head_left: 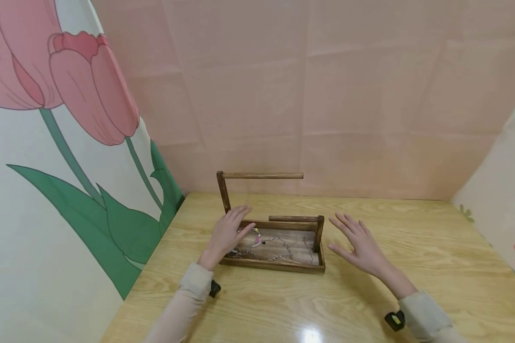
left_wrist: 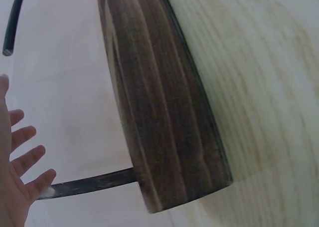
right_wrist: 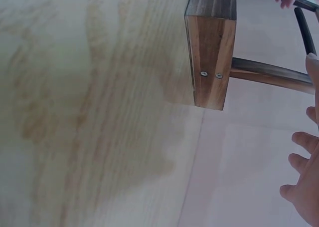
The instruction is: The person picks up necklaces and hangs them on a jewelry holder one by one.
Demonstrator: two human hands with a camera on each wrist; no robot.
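A rectangular dark-brown wooden jewellery tray (head_left: 274,266) stands on the light wood-grain counter (head_left: 412,247), between the person's two hands and near the pink cloth backdrop (head_left: 347,95). At its left end rises a tall post (head_left: 224,190) whose upper bar (head_left: 263,176) runs level to the right and stops at a free end; at its right end a shorter post (head_left: 319,233) carries a lower bar (head_left: 293,219) that points left. Inside the tray, toward the left, lies a colourful beaded bracelet (head_left: 258,236) with pink and yellow parts; silver-coloured chains (head_left: 283,257) spread loosely over the floor of the tray, their finer details too small to tell. The left hand (head_left: 229,231) is over the tray's left end, fingers extended and thumb apart, covering part of the contents; whether it touches the wood cannot be told. The right hand (head_left: 360,245) hovers just beside the right end, apart from it, with fingers spread and thumb toward the tray. The right wrist view shows two screws (right_wrist: 204,74) in the tray's end wall. Both arms wear pale sleeves (head_left: 190,295), and large pink tulips (head_left: 94,90) are printed on the left-hand panel.
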